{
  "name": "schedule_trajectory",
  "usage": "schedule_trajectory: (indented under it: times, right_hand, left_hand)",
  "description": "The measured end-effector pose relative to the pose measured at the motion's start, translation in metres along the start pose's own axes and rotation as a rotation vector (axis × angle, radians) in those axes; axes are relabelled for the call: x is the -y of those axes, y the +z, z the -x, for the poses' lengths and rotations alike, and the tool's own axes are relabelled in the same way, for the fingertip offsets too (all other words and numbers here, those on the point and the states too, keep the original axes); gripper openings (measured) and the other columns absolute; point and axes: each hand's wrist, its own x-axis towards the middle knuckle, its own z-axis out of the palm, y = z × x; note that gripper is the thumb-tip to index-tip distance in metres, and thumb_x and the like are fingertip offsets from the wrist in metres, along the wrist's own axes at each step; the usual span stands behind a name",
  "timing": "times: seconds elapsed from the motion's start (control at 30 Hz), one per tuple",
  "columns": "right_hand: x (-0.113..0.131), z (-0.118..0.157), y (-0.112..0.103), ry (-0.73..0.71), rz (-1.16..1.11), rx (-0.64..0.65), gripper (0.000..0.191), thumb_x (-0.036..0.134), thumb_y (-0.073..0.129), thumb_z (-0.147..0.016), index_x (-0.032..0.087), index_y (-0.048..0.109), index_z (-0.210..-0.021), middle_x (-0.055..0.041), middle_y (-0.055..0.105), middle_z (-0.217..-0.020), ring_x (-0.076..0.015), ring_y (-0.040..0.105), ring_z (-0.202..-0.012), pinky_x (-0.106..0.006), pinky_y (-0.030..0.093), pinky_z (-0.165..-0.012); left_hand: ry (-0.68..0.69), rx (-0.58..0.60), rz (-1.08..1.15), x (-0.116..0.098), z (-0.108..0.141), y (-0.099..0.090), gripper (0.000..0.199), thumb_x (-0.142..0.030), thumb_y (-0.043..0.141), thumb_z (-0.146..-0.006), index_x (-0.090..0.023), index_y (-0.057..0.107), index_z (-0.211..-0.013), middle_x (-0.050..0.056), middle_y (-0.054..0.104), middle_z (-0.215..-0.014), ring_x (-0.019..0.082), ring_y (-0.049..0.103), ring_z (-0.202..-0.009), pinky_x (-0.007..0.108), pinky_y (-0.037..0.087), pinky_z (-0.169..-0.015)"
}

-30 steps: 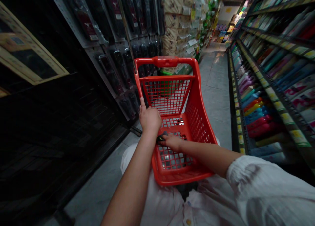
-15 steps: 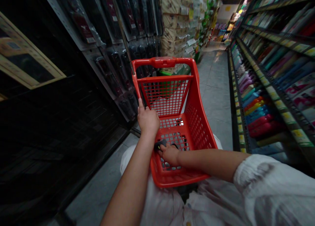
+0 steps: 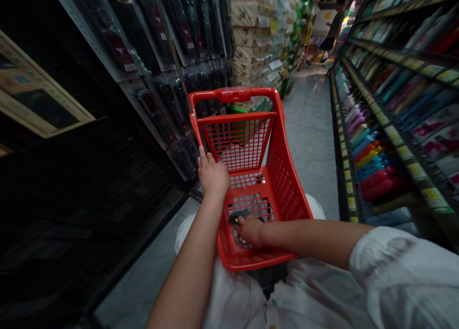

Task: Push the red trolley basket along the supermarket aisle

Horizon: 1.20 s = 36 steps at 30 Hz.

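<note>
In front of me is a red plastic shopping basket (image 3: 291,176) with a mesh base and a raised handle frame at its far end. My left hand (image 3: 213,174) grips its left rim, fingers lying along the outer side. My right hand (image 3: 251,230) reaches down inside, near the basket's base. Its fingers are closed on a small dark grey thing with a yellow spot (image 3: 235,218); shadow and the hand hide its exact kind. A thin metal pole (image 3: 172,47) rises from the basket's far left corner.
Hanging black packaged goods (image 3: 158,99) line the left, with stacked tissue-like packs (image 3: 247,37) beyond. Shelves of colourful bottles (image 3: 376,161) run along the right. A tiled aisle (image 3: 310,114) leads to a distant person (image 3: 333,30).
The basket appears slightly further left in view. My right hand and the dark thing sit a little lower inside it. A person has come into view at the aisle's far end.
</note>
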Motion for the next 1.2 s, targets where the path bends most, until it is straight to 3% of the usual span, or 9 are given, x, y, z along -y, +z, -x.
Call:
schedule_trajectory:
  times: [0.1,0.2,0.43,0.63,0.8,0.9,1.07,1.13,1.2]
  right_hand:
    - [0.007,0.011,-0.004,-0.09,-0.041,0.04,0.051,0.016,0.068,-0.079,0.022,0.06,-0.129,-0.0178,0.064,-0.124,-0.0314,0.068,-0.098,-0.045,0.058,-0.078]
    - [-0.017,0.016,-0.02,-0.126,-0.034,0.048,0.044,0.019,0.059,-0.087,0.031,0.062,-0.129,-0.0116,0.061,-0.131,-0.0299,0.066,-0.104,-0.042,0.057,-0.079]
    - [-0.049,0.03,-0.025,0.131,-0.046,0.059,0.062,0.011,0.07,-0.072,0.031,0.061,-0.13,-0.0105,0.061,-0.133,-0.0295,0.066,-0.105,-0.038,0.055,-0.083]
    - [-0.052,0.058,-0.023,-0.071,-0.079,0.225,0.061,0.013,0.072,-0.07,0.031,0.065,-0.128,-0.0109,0.057,-0.138,-0.0287,0.068,-0.105,-0.037,0.055,-0.086]
    - [-0.069,0.06,-0.03,0.327,-0.055,0.153,0.062,0.005,0.071,-0.066,0.022,0.066,-0.126,-0.018,0.058,-0.138,-0.0349,0.063,-0.117,-0.043,0.056,-0.088]
    - [-0.067,0.062,-0.03,0.333,-0.046,0.176,0.067,0.002,0.072,-0.063,0.019,0.065,-0.127,-0.0188,0.06,-0.136,-0.0366,0.064,-0.117,-0.045,0.056,-0.088]
    - [-0.044,0.073,-0.041,0.01,-0.14,0.319,0.062,0.003,0.071,-0.067,0.032,0.069,-0.122,-0.0041,0.073,-0.117,-0.0247,0.071,-0.104,-0.033,0.056,-0.088]
    - [-0.037,0.075,-0.055,0.083,-0.058,0.3,0.051,0.005,0.073,-0.069,0.029,0.074,-0.114,-0.0054,0.076,-0.11,-0.0267,0.071,-0.102,-0.037,0.057,-0.087]
    - [-0.039,0.075,-0.076,0.241,0.071,0.162,0.036,0.007,0.07,-0.075,0.021,0.076,-0.107,-0.0124,0.074,-0.112,-0.0318,0.069,-0.106,-0.044,0.057,-0.086]
  left_hand:
    - [-0.022,0.009,0.016,-0.002,0.0,0.0,0.033,-0.027,0.056,-0.086,-0.007,0.076,-0.104,0.021,0.039,-0.156,0.036,0.012,-0.153,0.049,0.021,-0.123]
    - [-0.036,0.0,0.0,-0.008,0.001,-0.001,0.037,-0.028,0.057,-0.086,-0.007,0.073,-0.112,0.021,0.03,-0.16,0.035,0.012,-0.153,0.051,0.02,-0.123]
    - [0.033,0.027,-0.083,-0.024,0.006,0.0,0.041,-0.033,0.056,-0.087,-0.007,0.071,-0.116,0.021,0.032,-0.159,0.034,0.014,-0.153,0.053,0.018,-0.123]
    - [0.039,0.055,-0.087,-0.029,0.018,-0.008,0.045,-0.034,0.055,-0.088,-0.005,0.07,-0.119,0.024,0.037,-0.156,0.035,0.017,-0.152,0.052,0.015,-0.123]
    - [0.043,0.067,-0.098,-0.034,0.032,-0.016,0.045,-0.036,0.053,-0.089,-0.006,0.071,-0.119,0.024,0.04,-0.154,0.035,0.02,-0.152,0.054,0.014,-0.123]
    - [0.046,0.074,-0.138,-0.036,0.036,-0.015,0.044,-0.038,0.052,-0.09,-0.009,0.072,-0.117,0.021,0.043,-0.153,0.035,0.023,-0.151,0.055,0.017,-0.122]
    - [0.094,0.055,-0.138,-0.031,0.042,-0.018,0.041,-0.037,0.051,-0.091,-0.011,0.072,-0.116,0.02,0.044,-0.152,0.033,0.027,-0.15,0.057,0.017,-0.121]
    - [0.132,0.055,-0.13,-0.027,0.045,-0.02,0.04,-0.036,0.051,-0.091,-0.014,0.072,-0.116,0.019,0.044,-0.153,0.032,0.028,-0.15,0.06,0.014,-0.121]
    - [0.162,0.058,-0.131,-0.023,0.048,-0.023,0.038,-0.036,0.052,-0.091,-0.016,0.072,-0.117,0.017,0.046,-0.152,0.031,0.029,-0.149,0.061,0.012,-0.121]
